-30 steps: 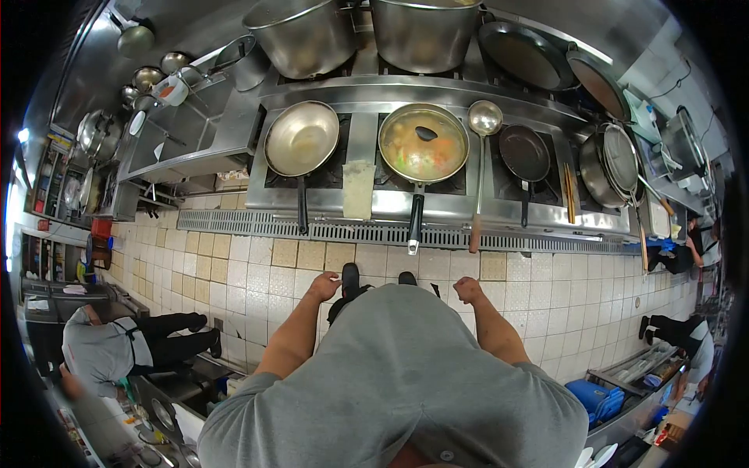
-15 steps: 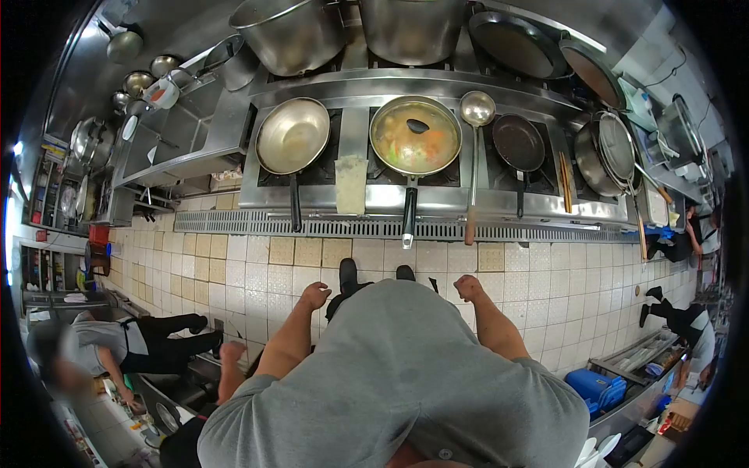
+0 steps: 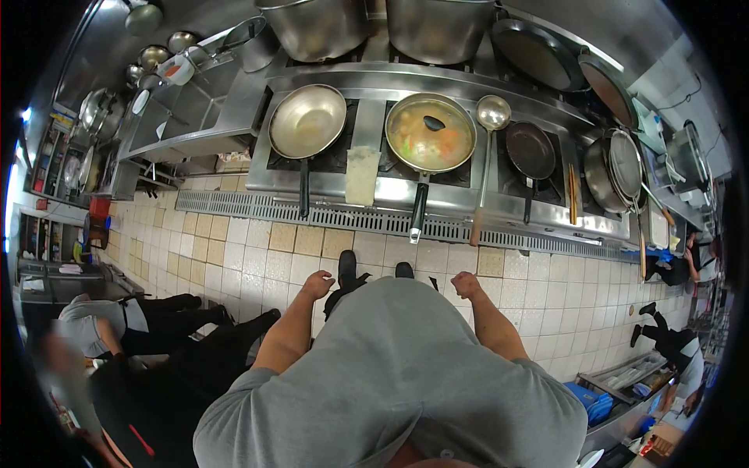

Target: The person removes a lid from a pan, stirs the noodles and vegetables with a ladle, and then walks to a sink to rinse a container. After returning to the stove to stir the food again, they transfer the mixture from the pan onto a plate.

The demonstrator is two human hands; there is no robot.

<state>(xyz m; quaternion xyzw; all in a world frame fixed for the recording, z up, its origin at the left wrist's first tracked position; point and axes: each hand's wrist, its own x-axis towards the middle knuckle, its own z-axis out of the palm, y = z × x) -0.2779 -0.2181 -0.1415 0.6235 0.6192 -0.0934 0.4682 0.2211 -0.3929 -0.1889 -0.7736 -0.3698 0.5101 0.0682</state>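
From the head view, the person stood on the tiled floor (image 3: 257, 265) facing the range (image 3: 390, 201). The left hand (image 3: 318, 284) and right hand (image 3: 466, 285) were both curled into loose fists, holding nothing, out in front of the body and well apart from the range's front edge. Nearest ahead, at the middle of the range, sat a pan of broth (image 3: 431, 144) with orange pieces in it, its black handle (image 3: 419, 212) jutting over the front edge above the drain grate (image 3: 257, 209). A ladle (image 3: 491, 114) lay just right of it, an empty steel pan (image 3: 307, 122) to its left, a folded cloth (image 3: 361, 175) between the two pans, and a dark frying pan (image 3: 530, 150) further right. Since the broth pan looked well filled, any lift would probably go best with a firm grip far back on the handle, the pan kept level. A co-worker (image 3: 94, 331) bent low at the left.
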